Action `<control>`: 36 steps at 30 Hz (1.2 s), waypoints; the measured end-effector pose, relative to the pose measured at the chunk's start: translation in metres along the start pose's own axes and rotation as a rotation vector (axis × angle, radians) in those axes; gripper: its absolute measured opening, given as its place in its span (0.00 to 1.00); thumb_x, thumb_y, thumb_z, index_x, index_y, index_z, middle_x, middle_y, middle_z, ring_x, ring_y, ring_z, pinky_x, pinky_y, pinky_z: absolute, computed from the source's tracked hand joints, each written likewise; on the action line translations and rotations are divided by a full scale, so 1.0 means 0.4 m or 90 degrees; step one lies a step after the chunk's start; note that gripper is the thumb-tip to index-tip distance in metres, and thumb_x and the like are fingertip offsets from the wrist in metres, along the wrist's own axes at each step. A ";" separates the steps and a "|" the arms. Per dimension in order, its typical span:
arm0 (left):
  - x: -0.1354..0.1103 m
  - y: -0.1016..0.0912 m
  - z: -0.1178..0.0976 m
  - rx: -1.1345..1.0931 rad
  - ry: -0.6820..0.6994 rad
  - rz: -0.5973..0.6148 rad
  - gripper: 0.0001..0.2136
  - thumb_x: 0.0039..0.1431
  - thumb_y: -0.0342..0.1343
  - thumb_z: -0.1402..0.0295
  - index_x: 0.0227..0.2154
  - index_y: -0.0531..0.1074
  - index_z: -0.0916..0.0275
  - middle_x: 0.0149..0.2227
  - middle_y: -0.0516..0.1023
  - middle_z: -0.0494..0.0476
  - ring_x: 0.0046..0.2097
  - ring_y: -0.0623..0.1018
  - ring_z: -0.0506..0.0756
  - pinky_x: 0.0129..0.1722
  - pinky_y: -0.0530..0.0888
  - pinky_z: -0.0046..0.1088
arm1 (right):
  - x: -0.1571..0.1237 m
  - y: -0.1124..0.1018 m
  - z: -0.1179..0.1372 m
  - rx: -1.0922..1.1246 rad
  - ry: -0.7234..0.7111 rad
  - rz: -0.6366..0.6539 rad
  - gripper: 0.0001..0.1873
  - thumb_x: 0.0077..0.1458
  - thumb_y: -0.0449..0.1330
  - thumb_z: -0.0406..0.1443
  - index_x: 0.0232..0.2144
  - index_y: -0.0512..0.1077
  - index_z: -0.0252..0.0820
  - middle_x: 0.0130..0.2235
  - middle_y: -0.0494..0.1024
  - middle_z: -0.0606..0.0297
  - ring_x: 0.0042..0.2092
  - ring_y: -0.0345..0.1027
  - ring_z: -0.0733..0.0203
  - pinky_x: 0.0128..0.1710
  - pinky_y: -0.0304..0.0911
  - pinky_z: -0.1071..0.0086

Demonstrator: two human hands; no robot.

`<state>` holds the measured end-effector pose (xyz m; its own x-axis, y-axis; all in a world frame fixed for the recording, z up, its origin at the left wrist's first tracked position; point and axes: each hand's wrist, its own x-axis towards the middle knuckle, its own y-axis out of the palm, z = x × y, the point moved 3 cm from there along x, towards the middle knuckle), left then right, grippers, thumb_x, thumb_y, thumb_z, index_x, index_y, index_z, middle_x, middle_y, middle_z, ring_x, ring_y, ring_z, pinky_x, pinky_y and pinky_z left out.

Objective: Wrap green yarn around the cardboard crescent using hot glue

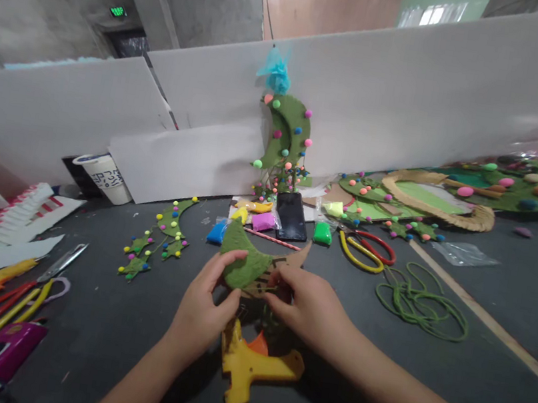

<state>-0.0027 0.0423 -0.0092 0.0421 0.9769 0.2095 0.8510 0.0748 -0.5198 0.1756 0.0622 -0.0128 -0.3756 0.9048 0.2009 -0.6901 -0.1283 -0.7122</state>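
Between my hands is a crescent-shaped cardboard piece (246, 260), its left part covered in green felt and its right part bare brown cardboard with dark print. My left hand (206, 300) grips the felt-covered side, thumb below and fingers on top. At the bare side, my right hand (307, 301) has its fingers pinched together by the cardboard's lower edge; what lies in the pinch is hidden. A yellow hot glue gun (251, 367) with an orange trigger lies on the dark table just below the crescent.
Yellow-and-red-handled scissors (363, 250) and green cord (422, 305) lie to the right. A phone (291, 217) and clay packets (323, 232) are behind the hands. A decorated crescent (287, 130) hangs by a white board. More scissors (15, 308) and a paper cup (105, 178) stand left.
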 end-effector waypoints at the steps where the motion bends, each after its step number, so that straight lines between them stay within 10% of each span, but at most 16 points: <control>1: 0.007 -0.012 0.005 0.040 0.018 -0.017 0.22 0.53 0.51 0.76 0.52 0.66 0.57 0.52 0.71 0.58 0.51 0.73 0.56 0.50 0.68 0.31 | 0.004 -0.005 -0.008 -0.036 0.003 0.002 0.02 0.50 0.59 0.31 0.29 0.70 0.42 0.27 0.74 0.68 0.27 0.64 0.64 0.26 0.49 0.73; 13: 0.055 -0.090 0.064 -0.002 -0.015 -0.126 0.23 0.49 0.53 0.74 0.52 0.68 0.62 0.50 0.74 0.61 0.44 0.77 0.56 0.46 0.71 0.33 | 0.055 -0.070 -0.151 -0.300 0.107 -0.034 0.12 0.48 0.54 0.25 0.36 0.73 0.35 0.38 0.77 0.49 0.38 0.72 0.50 0.32 0.57 0.67; 22: 0.014 -0.018 0.031 -0.156 -0.002 -0.001 0.23 0.51 0.52 0.75 0.52 0.66 0.62 0.52 0.73 0.62 0.50 0.76 0.57 0.50 0.71 0.34 | 0.005 -0.038 -0.015 -0.051 -0.204 -0.203 0.08 0.56 0.53 0.29 0.36 0.69 0.41 0.40 0.73 0.59 0.44 0.66 0.56 0.45 0.61 0.64; 36: 0.001 0.002 0.010 -0.276 -0.049 0.071 0.21 0.50 0.56 0.75 0.49 0.67 0.63 0.49 0.75 0.62 0.49 0.76 0.58 0.50 0.72 0.34 | 0.002 -0.057 0.000 -0.039 -0.173 -0.250 0.07 0.56 0.56 0.31 0.38 0.70 0.42 0.40 0.74 0.58 0.44 0.64 0.53 0.48 0.56 0.58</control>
<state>-0.0039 0.0434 -0.0129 0.1200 0.9877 0.1007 0.9849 -0.1056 -0.1374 0.1910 0.0659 0.0034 -0.2478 0.7399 0.6255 -0.7776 0.2332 -0.5839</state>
